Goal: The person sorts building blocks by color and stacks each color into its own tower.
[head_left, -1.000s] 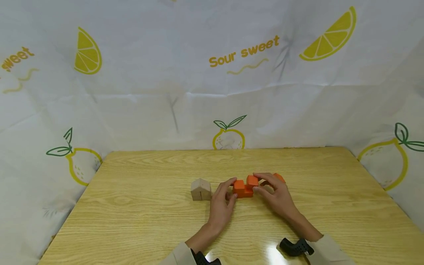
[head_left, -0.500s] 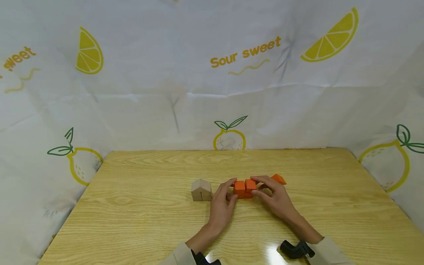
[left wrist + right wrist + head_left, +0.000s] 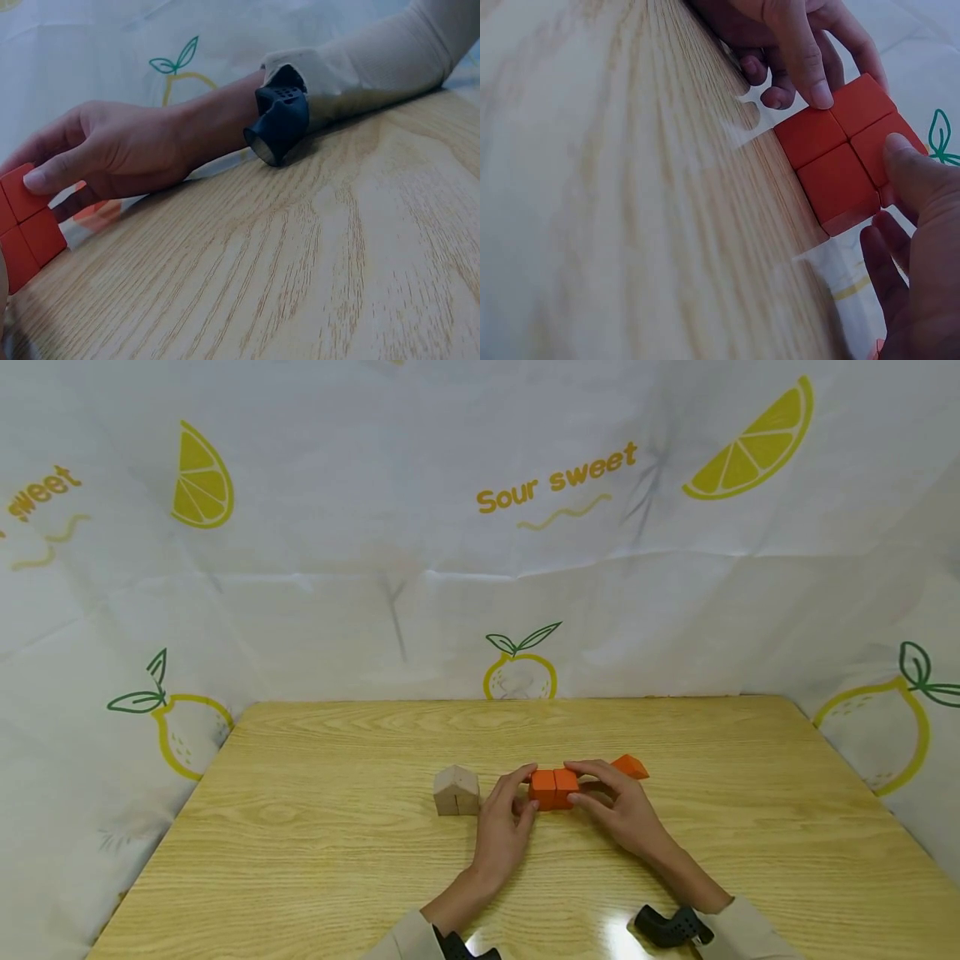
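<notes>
Orange-red toy cubes (image 3: 553, 790) stand on the table in a tight stack, two across and two high in the right wrist view. My left hand (image 3: 501, 833) grips the stack's left side, its thumb (image 3: 821, 96) against the face. My right hand (image 3: 621, 802) pinches the upper right cube (image 3: 22, 187) between thumb and fingers. In the left wrist view, that thumb (image 3: 46, 178) lies on the cube's face. Behind the right hand lies an orange triangular block (image 3: 631, 766), partly hidden by it in the left wrist view.
To the left of my left hand stands a small house shape of plain wooden blocks (image 3: 456, 790) with a pointed top. The wood-grain table (image 3: 315, 860) is backed by a white sheet (image 3: 337, 635) with lemon prints. Black bands (image 3: 672, 925) sit on both wrists.
My right hand has lowered its cube and brought it left, onto the bottom row beside the upper left cube. The gap between the upper cubes has closed. My left hand has stayed put.
</notes>
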